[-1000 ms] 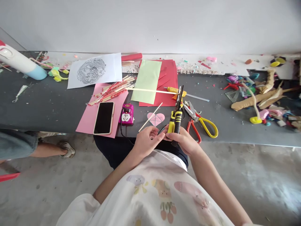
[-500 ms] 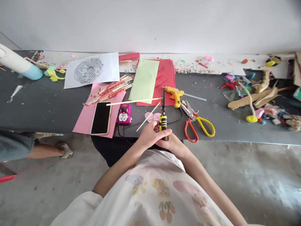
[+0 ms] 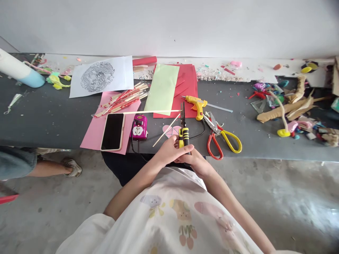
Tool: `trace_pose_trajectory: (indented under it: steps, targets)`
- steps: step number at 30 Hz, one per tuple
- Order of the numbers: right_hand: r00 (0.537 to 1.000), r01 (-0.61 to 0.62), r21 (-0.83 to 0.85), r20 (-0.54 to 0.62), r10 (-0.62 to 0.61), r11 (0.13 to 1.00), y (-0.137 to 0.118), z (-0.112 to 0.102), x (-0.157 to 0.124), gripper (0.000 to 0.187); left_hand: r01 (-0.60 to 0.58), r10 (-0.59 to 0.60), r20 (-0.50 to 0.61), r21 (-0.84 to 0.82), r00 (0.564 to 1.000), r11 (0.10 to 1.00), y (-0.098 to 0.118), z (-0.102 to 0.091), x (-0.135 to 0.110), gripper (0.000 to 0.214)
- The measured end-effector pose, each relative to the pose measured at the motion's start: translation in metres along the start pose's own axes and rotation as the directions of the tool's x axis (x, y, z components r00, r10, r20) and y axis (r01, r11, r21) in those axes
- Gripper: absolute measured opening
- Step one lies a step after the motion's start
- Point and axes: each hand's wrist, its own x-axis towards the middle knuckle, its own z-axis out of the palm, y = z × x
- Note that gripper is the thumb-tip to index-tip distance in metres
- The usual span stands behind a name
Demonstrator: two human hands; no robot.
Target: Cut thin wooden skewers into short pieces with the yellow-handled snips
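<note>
Both my left hand [image 3: 169, 151] and my right hand [image 3: 195, 158] are wrapped round the handles of long-nosed pliers [image 3: 184, 132] with yellow and black grips. The pliers point away from me at the table's front edge. At their jaws is the right end of a thin wooden stick [image 3: 152, 112], which reaches left to the phone [image 3: 112, 132]. A shorter stick [image 3: 165, 131] slants over a pink paper heart [image 3: 171, 131] with lines drawn on it, just beyond my left hand. My right fingers are partly hidden behind the pliers.
Right of the pliers lie a yellow glue gun [image 3: 195, 104] and scissors [image 3: 219, 130] with red and yellow handles. A purple power socket [image 3: 139, 127], bundled sticks [image 3: 124, 100] and coloured paper [image 3: 162, 90] are to the left. Craft scraps [image 3: 299, 113] cover the far right.
The long stick has gone from slightly tilted to nearly level. The pliers' jaws and handles look a little farther apart. The whole view has shifted slightly.
</note>
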Motion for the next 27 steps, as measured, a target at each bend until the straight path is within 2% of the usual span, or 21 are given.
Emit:
trace_pose_trajectory:
  steps: [3, 6, 9, 14, 21, 27]
  targets:
    - [1.0, 0.01, -0.014, -0.028, -0.01, 1.0, 0.0, 0.0, 0.0, 0.021, 0.01, -0.01, 0.026, 0.02, 1.0, 1.0, 0.007, 0.001, -0.003, 0.053]
    - [0.997, 0.041, -0.05, -0.062, -0.044, 0.998, -0.001, 0.0, -0.001, 0.024, -0.015, 0.016, 0.03, -0.033, 0.999, 0.999, 0.013, 0.005, -0.006, 0.052]
    - [0.996, 0.05, -0.106, -0.072, -0.058, 0.993, -0.001, -0.001, -0.001, 0.02, -0.036, 0.037, 0.015, -0.078, 0.999, 0.996, 0.015, 0.008, -0.008, 0.05]
    - [0.993, 0.018, -0.154, -0.113, -0.035, 0.988, 0.005, -0.004, -0.003, 0.012, -0.092, 0.09, -0.021, -0.079, 0.996, 0.993, 0.011, 0.011, -0.012, 0.041]
    - [0.987, 0.025, -0.151, -0.152, -0.049, 0.988, 0.012, -0.003, 0.0, 0.006, -0.045, 0.039, -0.074, -0.086, 0.996, 0.995, 0.01, 0.014, -0.013, 0.045]
    - [0.984, -0.016, -0.106, -0.181, -0.004, 0.994, 0.018, -0.003, 0.001, 0.007, -0.054, 0.043, -0.088, -0.131, 0.995, 0.99, 0.001, 0.016, -0.012, 0.039]
